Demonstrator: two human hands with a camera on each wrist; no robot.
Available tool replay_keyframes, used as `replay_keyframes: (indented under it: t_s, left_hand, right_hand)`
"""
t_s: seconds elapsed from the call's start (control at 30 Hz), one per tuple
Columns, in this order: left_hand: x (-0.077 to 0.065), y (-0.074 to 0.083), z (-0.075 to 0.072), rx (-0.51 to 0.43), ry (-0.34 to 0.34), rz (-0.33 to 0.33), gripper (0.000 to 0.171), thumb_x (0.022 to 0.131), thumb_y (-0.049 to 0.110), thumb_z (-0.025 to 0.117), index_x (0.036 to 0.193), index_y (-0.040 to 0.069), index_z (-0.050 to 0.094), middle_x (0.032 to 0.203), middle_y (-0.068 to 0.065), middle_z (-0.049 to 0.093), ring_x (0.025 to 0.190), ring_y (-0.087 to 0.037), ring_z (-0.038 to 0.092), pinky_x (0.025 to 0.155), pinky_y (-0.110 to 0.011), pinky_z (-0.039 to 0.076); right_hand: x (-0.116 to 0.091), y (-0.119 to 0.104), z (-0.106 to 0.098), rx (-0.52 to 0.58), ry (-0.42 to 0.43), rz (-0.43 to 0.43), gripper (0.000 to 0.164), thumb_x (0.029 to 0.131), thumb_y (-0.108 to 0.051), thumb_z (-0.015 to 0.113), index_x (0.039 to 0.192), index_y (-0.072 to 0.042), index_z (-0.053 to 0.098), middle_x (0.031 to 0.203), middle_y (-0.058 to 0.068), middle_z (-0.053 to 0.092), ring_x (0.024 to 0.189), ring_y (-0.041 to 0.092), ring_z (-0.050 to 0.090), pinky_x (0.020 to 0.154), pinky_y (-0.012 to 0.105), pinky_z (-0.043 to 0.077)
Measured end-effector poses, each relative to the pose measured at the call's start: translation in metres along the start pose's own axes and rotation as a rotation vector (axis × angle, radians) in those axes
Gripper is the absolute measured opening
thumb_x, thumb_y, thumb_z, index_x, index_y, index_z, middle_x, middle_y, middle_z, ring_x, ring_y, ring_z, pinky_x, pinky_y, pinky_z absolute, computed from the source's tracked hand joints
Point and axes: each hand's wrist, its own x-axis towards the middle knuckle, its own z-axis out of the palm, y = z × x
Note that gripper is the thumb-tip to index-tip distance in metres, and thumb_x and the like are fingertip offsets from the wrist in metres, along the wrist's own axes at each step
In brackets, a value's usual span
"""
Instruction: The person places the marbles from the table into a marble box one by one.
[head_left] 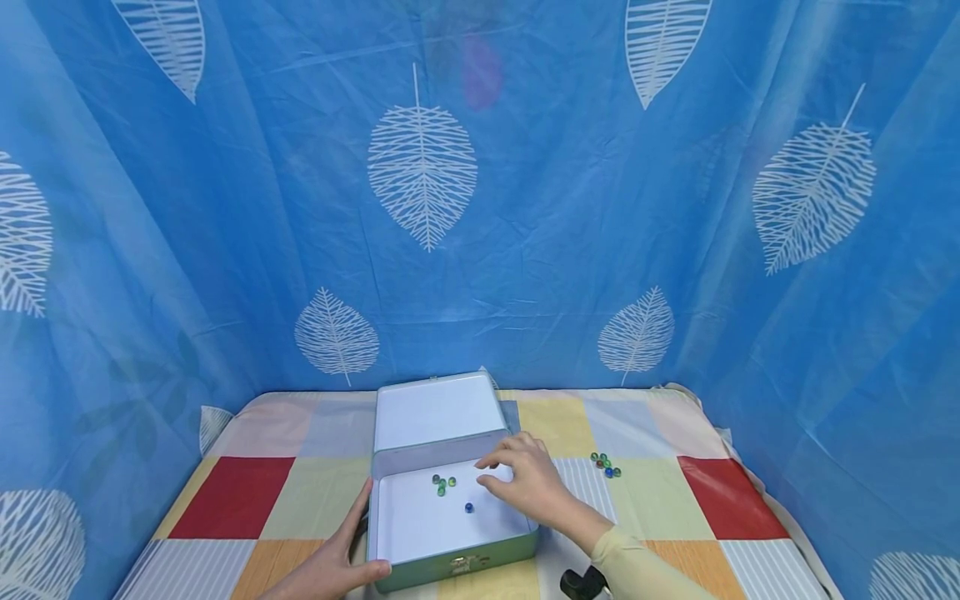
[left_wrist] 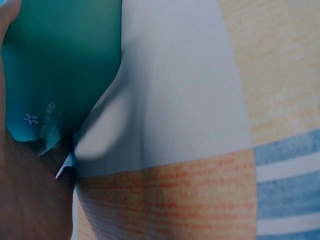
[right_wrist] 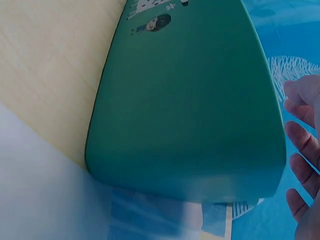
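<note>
A green tin box (head_left: 465, 568) with a white inside lies with its hinged lid (head_left: 438, 410) tipped back. My left hand (head_left: 339, 557) holds the box at its left front corner, thumb at the front rim and fingers along the side wall. In the left wrist view, fingers of that hand (left_wrist: 35, 185) reach around the box's printed wall (left_wrist: 60, 75). My right hand (head_left: 528, 477) hovers over the box's right side, thumb and forefinger apart, with nothing visible between them. On the box floor lie several green marbles (head_left: 442, 483) in a group and a blue marble (head_left: 468, 507).
More marbles (head_left: 606, 464) sit clustered on the patchwork cloth (head_left: 645, 508) to the right of the box. A black object (head_left: 582, 584) shows beside the right sleeve. Blue leaf-patterned curtain (head_left: 525, 208) hangs behind and at both sides.
</note>
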Motion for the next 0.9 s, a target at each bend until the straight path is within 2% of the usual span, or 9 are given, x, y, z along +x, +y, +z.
replay_keyframes:
  t_s: [0.17, 0.3, 0.47, 0.73, 0.9]
  left_hand:
    - [-0.001, 0.001, 0.002, 0.004, 0.005, -0.004, 0.106, 0.098, 0.042, 0.068, 0.164, 0.027, -0.014, 0.167, -0.025, 0.000, 0.144, -0.050, 0.012, 0.106, -0.077, 0.031]
    - [-0.002, 0.001, 0.004, 0.004, 0.008, -0.010, 0.106, 0.098, 0.042, 0.068, 0.164, 0.027, -0.014, 0.167, -0.024, 0.000, 0.144, -0.049, 0.012, 0.106, -0.077, 0.030]
    - [-0.004, 0.002, 0.006, -0.011, 0.009, -0.022, 0.107, 0.098, 0.042, 0.069, 0.164, 0.027, -0.014, 0.167, -0.024, 0.001, 0.144, -0.049, 0.013, 0.106, -0.077, 0.031]
    - [-0.006, 0.001, 0.010, -0.043, 0.004, -0.025, 0.105, 0.099, 0.040, 0.067, 0.163, 0.028, -0.015, 0.167, -0.024, -0.001, 0.145, -0.050, 0.010, 0.108, -0.077, 0.028]
    - [-0.007, 0.000, 0.012, -0.043, 0.020, -0.047, 0.106, 0.098, 0.041, 0.069, 0.164, 0.028, -0.014, 0.167, -0.025, 0.001, 0.143, -0.050, 0.013, 0.106, -0.075, 0.032]
  right_hand:
    - [-0.005, 0.010, -0.011, 0.038, 0.041, 0.038, 0.014, 0.091, -0.027, 0.080, 0.104, -0.032, 0.078, 0.094, -0.013, 0.065, 0.097, 0.010, 0.051, 0.092, 0.049, 0.041]
    - [-0.010, 0.022, -0.023, 0.064, 0.078, 0.104, 0.015, 0.091, -0.027, 0.080, 0.104, -0.035, 0.078, 0.098, -0.016, 0.066, 0.102, 0.010, 0.052, 0.092, 0.049, 0.042]
    - [-0.018, 0.041, -0.040, 0.095, 0.100, 0.191, 0.017, 0.092, -0.025, 0.080, 0.107, -0.032, 0.078, 0.101, -0.018, 0.065, 0.106, 0.012, 0.052, 0.089, 0.046, 0.046]
    - [-0.037, 0.072, -0.066, 0.124, 0.104, 0.265, 0.020, 0.093, -0.028, 0.078, 0.112, -0.032, 0.077, 0.109, -0.005, 0.069, 0.110, 0.017, 0.051, 0.087, 0.046, 0.050]
    - [-0.053, 0.100, -0.080, 0.082, 0.093, 0.319, 0.025, 0.094, -0.031, 0.077, 0.118, -0.024, 0.076, 0.112, -0.002, 0.069, 0.112, 0.026, 0.054, 0.083, 0.042, 0.050]
